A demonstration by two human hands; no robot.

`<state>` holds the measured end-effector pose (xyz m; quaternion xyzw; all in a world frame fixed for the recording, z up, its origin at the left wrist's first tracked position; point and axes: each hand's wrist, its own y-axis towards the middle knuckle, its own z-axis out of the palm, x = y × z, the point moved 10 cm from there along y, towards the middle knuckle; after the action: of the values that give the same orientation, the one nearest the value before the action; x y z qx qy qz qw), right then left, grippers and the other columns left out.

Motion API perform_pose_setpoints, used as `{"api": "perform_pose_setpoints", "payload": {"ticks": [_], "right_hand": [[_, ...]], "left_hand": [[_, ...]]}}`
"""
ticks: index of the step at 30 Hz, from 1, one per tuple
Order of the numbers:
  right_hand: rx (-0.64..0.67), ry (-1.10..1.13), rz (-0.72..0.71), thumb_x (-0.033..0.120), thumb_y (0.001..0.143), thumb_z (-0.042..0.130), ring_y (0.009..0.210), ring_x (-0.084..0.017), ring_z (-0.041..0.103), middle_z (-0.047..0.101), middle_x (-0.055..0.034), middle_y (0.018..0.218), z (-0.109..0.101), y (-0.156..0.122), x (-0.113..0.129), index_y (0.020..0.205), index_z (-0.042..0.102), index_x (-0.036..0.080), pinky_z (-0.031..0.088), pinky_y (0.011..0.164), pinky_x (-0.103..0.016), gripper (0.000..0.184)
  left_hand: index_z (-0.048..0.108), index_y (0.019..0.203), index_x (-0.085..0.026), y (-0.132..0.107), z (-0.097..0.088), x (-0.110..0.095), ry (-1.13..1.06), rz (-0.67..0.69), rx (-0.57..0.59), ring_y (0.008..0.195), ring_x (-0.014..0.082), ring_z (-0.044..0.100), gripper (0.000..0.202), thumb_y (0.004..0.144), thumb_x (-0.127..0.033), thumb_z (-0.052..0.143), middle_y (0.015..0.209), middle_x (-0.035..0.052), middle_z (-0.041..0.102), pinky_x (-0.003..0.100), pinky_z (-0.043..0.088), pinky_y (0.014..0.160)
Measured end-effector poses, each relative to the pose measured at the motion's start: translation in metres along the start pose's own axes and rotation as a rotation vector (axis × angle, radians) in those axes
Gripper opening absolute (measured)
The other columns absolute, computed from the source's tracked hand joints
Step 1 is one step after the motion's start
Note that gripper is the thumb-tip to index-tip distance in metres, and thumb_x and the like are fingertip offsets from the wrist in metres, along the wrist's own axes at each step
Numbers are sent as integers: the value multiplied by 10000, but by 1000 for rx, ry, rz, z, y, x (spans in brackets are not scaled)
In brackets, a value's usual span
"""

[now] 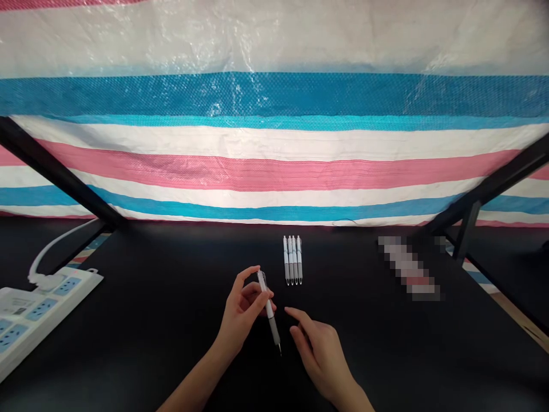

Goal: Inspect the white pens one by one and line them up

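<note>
My left hand (pixel 244 312) holds a white pen with a grey grip (pixel 269 308), pinched between thumb and fingers. The forefinger rests at the pen's top end, and the tip points down and toward me. To the right of the pen, my right hand (pixel 319 352) is held apart from it with thumb and forefinger spread, nothing between them. Beyond both hands, several similar white and grey pens (pixel 293 260) lie side by side on the black table (pixel 171 343), their clip ends away from me.
A white power strip (pixel 51 315) with a plugged-in cable (pixel 60 240) lies at the left edge. A blurred-out object (pixel 409 269) lies at the right. Black metal bars (pixel 64 177) slant up at both sides. A striped plastic sheet (pixel 274 171) hangs behind the table.
</note>
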<state>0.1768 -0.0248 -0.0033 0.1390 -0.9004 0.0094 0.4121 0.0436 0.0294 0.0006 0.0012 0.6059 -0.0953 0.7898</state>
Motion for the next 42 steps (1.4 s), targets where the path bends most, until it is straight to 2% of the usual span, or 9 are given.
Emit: {"api": "perform_pose_setpoints", "payload": {"ticks": [6, 11, 18, 22, 29, 32, 36, 39, 42], "right_hand": [[-5, -43, -20, 299, 931, 348, 599, -121, 563, 600, 26, 673, 0, 1, 2, 1222, 447, 248, 320, 563, -226, 312], [-25, -62, -29, 298, 930, 348, 589, -121, 560, 593, 27, 653, -1, 1, 5, 1207, 460, 236, 316, 559, -228, 305], [-50, -70, -30, 302, 932, 339, 566, -123, 542, 555, 29, 609, -4, 4, 8, 1205, 467, 223, 317, 549, -224, 312], [-64, -57, -18, 306, 932, 333, 521, -119, 510, 503, 43, 557, -5, 4, 6, 1202, 475, 227, 313, 523, -219, 315], [-94, -12, -14, 309, 918, 358, 538, -122, 520, 520, 36, 575, -6, 2, 4, 1167, 504, 231, 354, 539, -215, 299], [-101, 34, -16, 308, 898, 400, 524, -108, 501, 519, 38, 591, -5, 0, 5, 1109, 535, 223, 359, 530, -209, 264], [-79, 85, -17, 264, 875, 432, 547, -97, 498, 541, 29, 655, -9, 3, 7, 1042, 553, 213, 387, 529, -200, 212], [-62, -42, -118, 183, 865, 416, 699, -122, 549, 585, -13, 793, -20, 14, 20, 1025, 555, 204, 437, 617, -224, 213], [-58, -384, -356, 92, 824, 425, 946, -183, 532, 589, -72, 999, -24, 29, 44, 1059, 547, 180, 440, 797, -310, 280]], "left_hand": [[419, 1179, -272, 0, -1, -3, -8, 15, 6, 657, 163, 638, 432, 793, -255, 614, 778, -6, 639, 312, 535, 615], [368, 1237, -291, 0, -5, -6, -7, 19, -15, 653, 147, 629, 483, 813, -246, 595, 806, -5, 643, 292, 518, 620], [404, 1149, -276, -2, -8, -9, -42, 10, 2, 658, 162, 634, 405, 800, -254, 611, 791, -7, 636, 332, 531, 638], [396, 1134, -282, -5, -11, -11, -98, 18, 7, 643, 152, 629, 396, 802, -246, 608, 781, -15, 630, 310, 525, 614], [416, 1104, -272, -3, -22, -30, -112, 76, -57, 636, 151, 640, 402, 768, -276, 638, 757, -22, 643, 297, 522, 619], [405, 1138, -269, 13, -19, -49, -22, 84, -42, 679, 166, 651, 491, 726, -304, 669, 751, -13, 665, 289, 524, 623], [418, 1127, -262, 55, -5, -67, 240, 119, 33, 729, 168, 642, 508, 690, -306, 674, 711, -11, 662, 272, 529, 622], [481, 1060, -245, 91, 3, -60, 426, 122, 54, 588, 141, 604, 454, 651, -249, 679, 627, -42, 606, 268, 529, 558], [542, 959, -218, 118, 7, -46, 520, 130, 49, 474, 119, 551, 421, 574, -161, 702, 594, -57, 562, 247, 500, 469]]}}
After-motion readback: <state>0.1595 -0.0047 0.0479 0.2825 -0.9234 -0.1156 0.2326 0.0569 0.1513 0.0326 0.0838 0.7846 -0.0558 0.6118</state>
